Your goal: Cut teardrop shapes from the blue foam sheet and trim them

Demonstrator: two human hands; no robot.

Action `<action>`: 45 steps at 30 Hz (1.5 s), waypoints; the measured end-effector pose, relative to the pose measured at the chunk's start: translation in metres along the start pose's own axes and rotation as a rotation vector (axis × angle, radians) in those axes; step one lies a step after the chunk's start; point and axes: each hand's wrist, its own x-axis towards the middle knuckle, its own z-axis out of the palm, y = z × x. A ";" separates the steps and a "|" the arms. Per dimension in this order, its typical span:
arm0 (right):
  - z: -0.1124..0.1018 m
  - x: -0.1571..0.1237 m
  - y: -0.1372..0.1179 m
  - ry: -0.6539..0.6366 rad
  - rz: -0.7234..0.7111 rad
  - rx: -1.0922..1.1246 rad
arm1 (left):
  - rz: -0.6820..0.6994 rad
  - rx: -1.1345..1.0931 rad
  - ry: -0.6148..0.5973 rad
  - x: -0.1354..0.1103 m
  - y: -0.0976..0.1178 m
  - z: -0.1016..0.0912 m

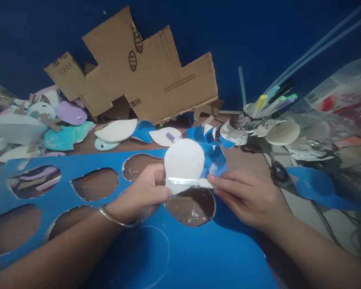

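Observation:
My left hand pinches the lower left edge of a white rounded cutout, which looks like foam sheet. Across the lower part of the cutout lies a narrow shiny strip; whether it is tape or something else I cannot tell. With fingers closed, my right hand grips the pale right end of this strip beside the cutout. Beneath both hands lies a blue sheet with several rounded holes cut through it. A curved outline is drawn on its near part.
Curled blue scraps and white leaf-shaped cutouts lie behind the hands. Brown cardboard leans against the blue wall. At the right are a pen holder, scissors and a blue cutout. Mixed cutouts pile up left.

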 end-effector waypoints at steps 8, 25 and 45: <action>0.000 0.002 0.000 0.004 -0.004 -0.006 | -0.080 -0.056 0.065 0.000 0.010 0.001; 0.002 -0.001 -0.006 0.045 0.043 -0.090 | 0.080 -0.045 0.091 0.002 0.001 0.004; 0.002 -0.001 -0.003 0.059 0.062 -0.084 | 0.112 -0.124 0.190 0.002 0.001 0.004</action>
